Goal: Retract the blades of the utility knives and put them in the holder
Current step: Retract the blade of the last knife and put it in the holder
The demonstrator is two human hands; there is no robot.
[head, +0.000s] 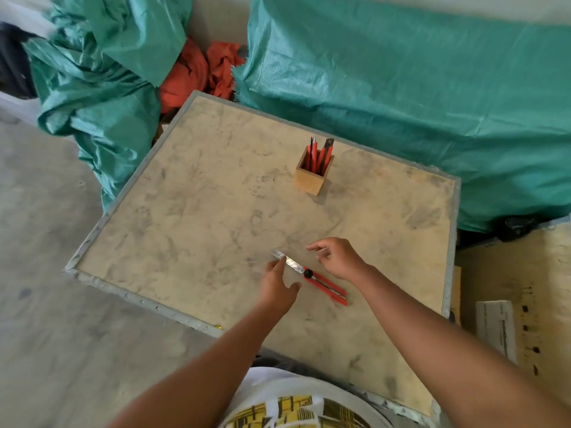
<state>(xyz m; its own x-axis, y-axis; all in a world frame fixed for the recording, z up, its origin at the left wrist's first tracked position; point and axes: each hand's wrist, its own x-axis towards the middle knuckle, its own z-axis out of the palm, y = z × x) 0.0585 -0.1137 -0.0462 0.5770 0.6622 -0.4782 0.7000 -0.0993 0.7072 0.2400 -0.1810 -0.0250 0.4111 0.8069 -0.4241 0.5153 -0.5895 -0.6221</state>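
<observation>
A red utility knife (326,285) lies flat on the table, its steel blade extended toward the upper left and a black knob at the blade's base. My left hand (278,284) hovers just left of the blade, fingers apart, fingertips close to the blade tip. On the knife's right, my right hand (338,257) is above it with fingers spread and holds nothing. A small wooden holder (312,179) stands farther back on the table, with several red knives upright in it.
The table (216,211) has a stained tan top and a metal rim. Green tarps (401,103) cover bulky things behind and to the left, with orange cloth (197,72) between them. A wooden board (509,304) lies to the right.
</observation>
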